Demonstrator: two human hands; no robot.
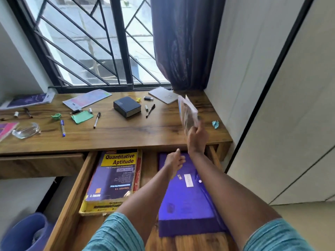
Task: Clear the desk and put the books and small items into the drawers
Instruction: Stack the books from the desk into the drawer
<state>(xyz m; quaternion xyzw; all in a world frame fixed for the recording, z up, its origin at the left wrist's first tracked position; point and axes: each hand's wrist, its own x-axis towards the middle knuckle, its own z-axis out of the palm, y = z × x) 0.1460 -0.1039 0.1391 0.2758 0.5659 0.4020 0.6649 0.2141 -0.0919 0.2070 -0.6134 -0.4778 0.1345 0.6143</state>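
Thin booklet [188, 113] gripped at lower edge by right hand [196, 135].
Judged light, floppy — a spine-side hold is advised; left hand [175, 160] is held relaxed, empty.

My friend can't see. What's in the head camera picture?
A person's right hand holds a thin book up over a desk. Below, an open drawer holds a purple folder and a Quantitative Aptitude book; the left hand hovers open above the folder. Pens and a dark box lie on the desk.
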